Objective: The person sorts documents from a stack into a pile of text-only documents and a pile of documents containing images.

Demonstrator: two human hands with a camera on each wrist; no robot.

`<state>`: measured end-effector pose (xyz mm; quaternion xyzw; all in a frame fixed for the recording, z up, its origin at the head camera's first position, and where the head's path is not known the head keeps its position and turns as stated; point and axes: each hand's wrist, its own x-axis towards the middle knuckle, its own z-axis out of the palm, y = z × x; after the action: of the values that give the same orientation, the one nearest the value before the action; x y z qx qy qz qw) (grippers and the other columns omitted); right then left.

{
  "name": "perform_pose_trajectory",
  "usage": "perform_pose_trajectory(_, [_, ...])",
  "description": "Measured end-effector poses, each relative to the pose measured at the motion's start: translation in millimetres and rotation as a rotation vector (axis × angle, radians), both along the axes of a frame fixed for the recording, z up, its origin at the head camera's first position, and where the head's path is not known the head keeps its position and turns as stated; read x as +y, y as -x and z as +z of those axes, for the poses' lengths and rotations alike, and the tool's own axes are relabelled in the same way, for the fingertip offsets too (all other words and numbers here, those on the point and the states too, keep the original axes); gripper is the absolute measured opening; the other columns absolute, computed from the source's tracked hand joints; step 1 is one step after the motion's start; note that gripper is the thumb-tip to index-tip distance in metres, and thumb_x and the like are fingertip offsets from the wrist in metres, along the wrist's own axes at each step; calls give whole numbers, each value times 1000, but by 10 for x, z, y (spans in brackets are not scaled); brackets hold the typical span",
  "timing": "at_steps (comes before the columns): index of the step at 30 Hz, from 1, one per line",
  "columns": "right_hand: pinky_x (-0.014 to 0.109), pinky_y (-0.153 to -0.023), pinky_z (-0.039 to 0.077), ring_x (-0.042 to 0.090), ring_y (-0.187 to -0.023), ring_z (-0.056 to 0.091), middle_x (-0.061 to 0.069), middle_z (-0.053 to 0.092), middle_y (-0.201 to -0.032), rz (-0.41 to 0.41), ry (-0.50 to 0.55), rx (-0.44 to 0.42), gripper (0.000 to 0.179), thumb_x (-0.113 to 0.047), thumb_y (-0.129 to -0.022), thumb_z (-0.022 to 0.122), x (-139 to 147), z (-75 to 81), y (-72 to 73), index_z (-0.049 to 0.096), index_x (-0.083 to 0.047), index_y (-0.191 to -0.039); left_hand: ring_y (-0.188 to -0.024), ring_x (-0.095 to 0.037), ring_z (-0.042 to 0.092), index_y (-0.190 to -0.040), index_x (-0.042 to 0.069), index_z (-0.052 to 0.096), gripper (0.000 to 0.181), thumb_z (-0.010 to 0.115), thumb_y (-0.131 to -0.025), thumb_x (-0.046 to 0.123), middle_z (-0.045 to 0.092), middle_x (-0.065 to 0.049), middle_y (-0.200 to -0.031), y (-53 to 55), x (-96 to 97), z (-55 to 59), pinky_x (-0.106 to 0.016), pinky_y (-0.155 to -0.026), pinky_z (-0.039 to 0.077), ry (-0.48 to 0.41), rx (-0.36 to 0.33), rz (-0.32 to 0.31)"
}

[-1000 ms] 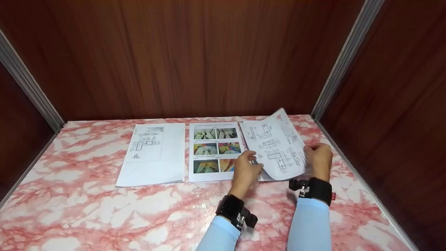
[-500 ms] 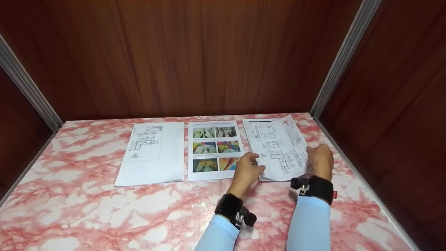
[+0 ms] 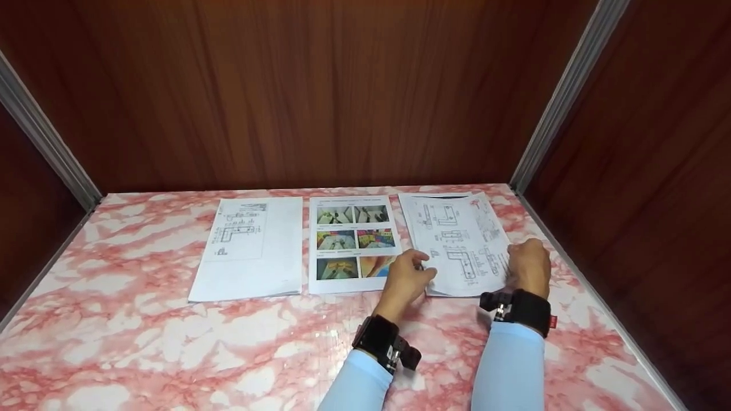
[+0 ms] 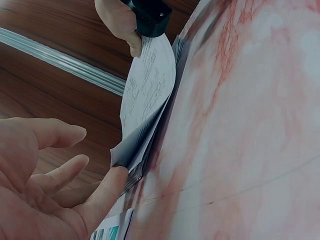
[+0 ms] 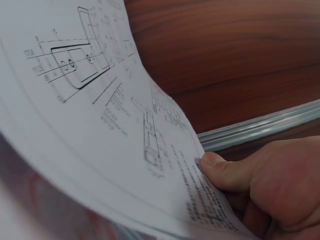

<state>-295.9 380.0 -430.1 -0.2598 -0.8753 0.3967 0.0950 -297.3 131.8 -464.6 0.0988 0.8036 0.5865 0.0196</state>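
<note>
My right hand [image 3: 531, 266] pinches the right edge of a printed sheet [image 3: 468, 237] with technical drawings. In the right wrist view its thumb lies over the sheet's edge, and the paper bows upward. Beneath is a stack of papers [image 4: 139, 176], mostly covered by the sheet. At the stack's left edge is my left hand [image 3: 404, 281], fingers loosely spread. One fingertip [image 4: 118, 172] touches the sheet's lifted left edge in the left wrist view; the other fingers stand apart from the paper.
A sheet with several colour photos [image 3: 354, 286] lies to the left of my left hand. Farther left is another paper stack [image 3: 274, 274] with a drawing on top. Brown wood-grain panels [image 3: 342, 97] and metal posts [image 3: 571, 97] enclose the marbled table [image 3: 171, 354].
The drawing sheet has come down flatter over the stack, its raised far corner lowering. My right hand has shifted slightly right; my left hand stays nearly in place.
</note>
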Motion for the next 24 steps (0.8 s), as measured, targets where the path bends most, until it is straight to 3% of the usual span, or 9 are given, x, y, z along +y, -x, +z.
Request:
perform_pose_trajectory(3, [42,-74,52,33,-84,62,22,65,-98,23,37,-14,40,-23,-105,48,33,-12,-20,63,11,-119,-85,-16,60,-112,-1,72,28,77,-87,11,70,-17,-102,-2,7,-4,-35,-85,53,7,8,-9])
perform_pose_trajectory(6, [36,-61,54,25,-73,64,17,65,-90,90,123,-44,46,-22,-101,51,84,-36,-25,56,14,-129,-86,-16,60,-110,0,73,26,76,-87,11,70,-16,-101,-1,9,-16,-35,-86,53,15,18,-11])
perform_pose_trajectory(10, [34,-58,55,19,-68,64,11,65,-84,172,219,-66,48,-17,-100,52,147,-57,-10,50,15,-136,-89,-18,62,-109,1,73,24,75,-87,11,71,-14,-101,-2,-1,-15,-36,-88,53,23,30,-16])
perform_pose_trajectory(14, [32,-65,52,17,-73,61,8,65,-86,185,125,-23,43,-20,-104,51,192,-44,2,59,14,-129,-96,-20,66,-111,1,73,25,74,-89,11,72,-16,-108,5,-22,3,-36,-92,54,-18,24,-20])
perform_pose_trajectory(17, [28,-68,51,15,-74,60,7,66,-86,190,108,10,44,-22,-106,51,214,-29,3,61,15,-128,-95,-21,69,-113,0,72,25,72,-90,10,72,-17,-111,22,-37,10,-34,-88,56,-53,14,-3])
perform_pose_trajectory(20, [27,-68,55,15,-73,65,5,68,-83,207,281,28,46,-22,-108,50,221,-22,7,55,16,-133,-94,-21,69,-115,0,70,26,71,-91,10,72,-17,-112,40,-50,8,-35,-85,57,-54,20,34])
perform_pose_trajectory(24, [28,-67,58,14,-71,69,1,69,-80,219,461,40,49,-21,-109,51,225,-33,29,47,16,-141,-103,-26,67,-129,-3,61,41,69,-92,14,70,-18,-119,55,-59,4,-38,-92,55,-69,1,72])
